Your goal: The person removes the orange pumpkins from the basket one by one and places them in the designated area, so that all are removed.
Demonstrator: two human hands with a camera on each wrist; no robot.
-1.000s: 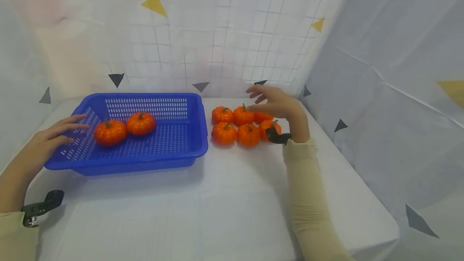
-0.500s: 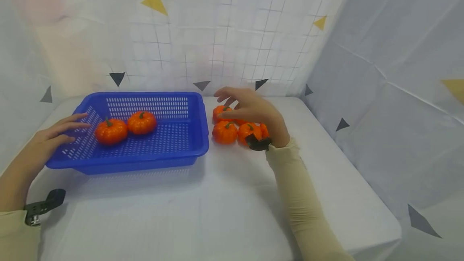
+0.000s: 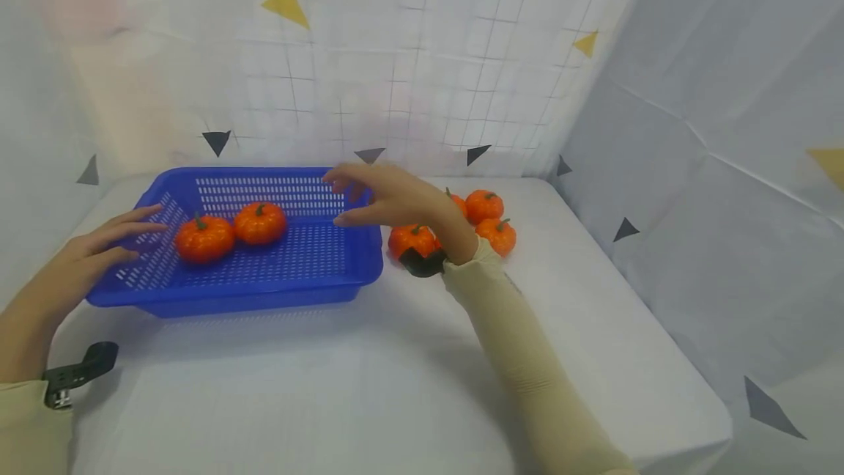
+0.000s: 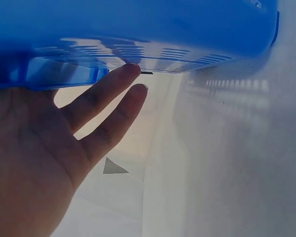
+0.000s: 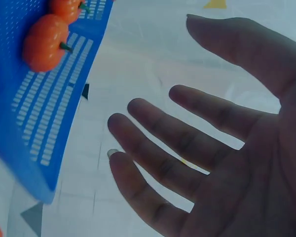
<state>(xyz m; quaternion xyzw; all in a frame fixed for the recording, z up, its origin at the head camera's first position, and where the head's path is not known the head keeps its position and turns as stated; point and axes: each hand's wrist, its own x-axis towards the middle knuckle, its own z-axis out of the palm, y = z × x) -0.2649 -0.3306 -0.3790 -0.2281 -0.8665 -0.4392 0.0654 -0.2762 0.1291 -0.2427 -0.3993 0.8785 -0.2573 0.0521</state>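
Note:
A blue perforated basket [image 3: 264, 288] stands on the table with two small orange pumpkins, one [image 3: 204, 239] at its left and another [image 3: 260, 223] beside it. My left hand [image 3: 82, 262] is at the basket's left rim, fingers fairly straight; in the left wrist view two fingers [image 4: 106, 128] extend below the rim. My right hand [image 3: 395, 200] hovers over the basket's right rim, fingers spread and nothing in it. In the right wrist view its palm [image 5: 227, 182] faces the camera. Several more pumpkins [image 3: 484, 207] sit right of the basket, some partly hidden behind the right hand and wrist.
A white cloth covers the table [image 3: 297, 394], whose right edge shows. Behind it hangs a white sheet [image 3: 409, 50] with grid lines and triangles. A grey sheet [image 3: 719, 240] stands along the right side.
My right hand has moved left from above the loose pumpkins to the basket's right rim, uncovering pumpkins at the right of the group. The left hand and basket hold their place.

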